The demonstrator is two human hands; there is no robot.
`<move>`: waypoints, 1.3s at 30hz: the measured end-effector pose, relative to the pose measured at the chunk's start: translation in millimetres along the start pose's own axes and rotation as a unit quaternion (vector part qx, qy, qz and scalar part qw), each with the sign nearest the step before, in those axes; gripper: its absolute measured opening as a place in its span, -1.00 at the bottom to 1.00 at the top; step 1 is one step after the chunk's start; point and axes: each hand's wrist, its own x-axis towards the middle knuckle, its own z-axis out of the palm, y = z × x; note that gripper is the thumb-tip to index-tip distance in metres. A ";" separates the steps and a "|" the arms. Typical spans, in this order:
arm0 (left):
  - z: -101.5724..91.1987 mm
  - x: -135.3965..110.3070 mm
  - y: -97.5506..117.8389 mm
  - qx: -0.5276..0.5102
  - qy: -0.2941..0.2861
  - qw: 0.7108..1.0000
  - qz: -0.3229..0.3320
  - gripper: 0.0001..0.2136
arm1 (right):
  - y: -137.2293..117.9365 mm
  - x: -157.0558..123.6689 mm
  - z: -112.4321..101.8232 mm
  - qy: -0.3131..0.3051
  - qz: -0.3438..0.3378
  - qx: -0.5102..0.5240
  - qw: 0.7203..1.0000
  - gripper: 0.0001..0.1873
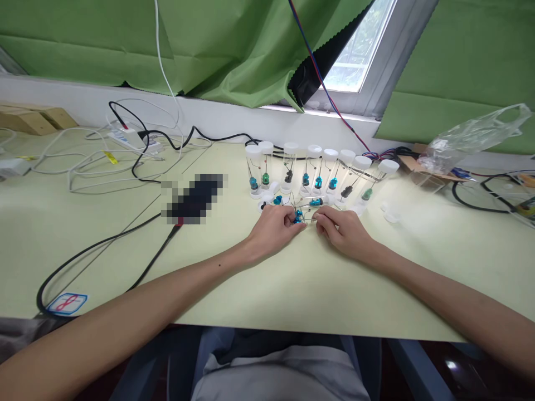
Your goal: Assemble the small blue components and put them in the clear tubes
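Note:
My left hand is closed in a pinch around a small shiny blue piece with thin wire on it. Opposite it, the fingers of my right hand are pinched together at the other end of a thin wire that runs between the two hands. Just behind the fingers lies a clear tube on its side with a blue piece in it. Another loose blue piece rests beyond my left knuckles, near a white cap. My fingertips partly hide the held piece.
Several clear tubes with white caps stand in a row behind my hands, holding blue, green or dark pieces on wires. White lids lie at right. A blurred dark object with a black cable is at left. A carton and plastic bag stand back right.

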 end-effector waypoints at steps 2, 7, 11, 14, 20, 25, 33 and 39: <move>0.0 -0.3 0.4 -0.001 0.000 1.000 -0.001 -0.61 | -0.4 0.3 0.1 0.000 0.004 0.002 1.000 -0.69; 1.0 -0.7 0.0 -0.005 0.003 1.000 0.001 -0.62 | -1.6 1.2 0.5 0.001 0.018 0.010 1.000 -0.66; 1.8 -0.8 -1.1 -0.006 0.004 1.000 0.005 -0.63 | -3.0 1.7 0.4 -0.001 0.026 0.019 0.999 -0.65; 1.9 -1.0 -1.6 -0.006 0.007 1.000 0.008 -0.63 | -3.3 1.9 0.3 -0.003 0.033 0.023 0.999 -0.64; 1.7 -1.5 -1.5 -0.011 -0.006 1.000 0.003 -0.67 | -2.2 1.9 0.1 0.001 0.044 0.023 0.999 -0.64; 1.1 -1.9 -0.9 -0.021 -0.012 1.000 -0.002 -0.70 | -2.9 2.7 -1.0 0.009 0.033 0.016 0.999 -0.64; -0.7 0.6 -3.0 -0.037 -0.030 0.999 -0.009 -0.72 | -3.6 3.2 -1.3 0.016 0.031 0.017 0.999 -0.62; -4.7 2.9 -4.5 -0.063 -0.070 0.995 -0.022 -0.81 | -3.5 3.8 -2.2 0.023 0.034 0.026 0.999 -0.57</move>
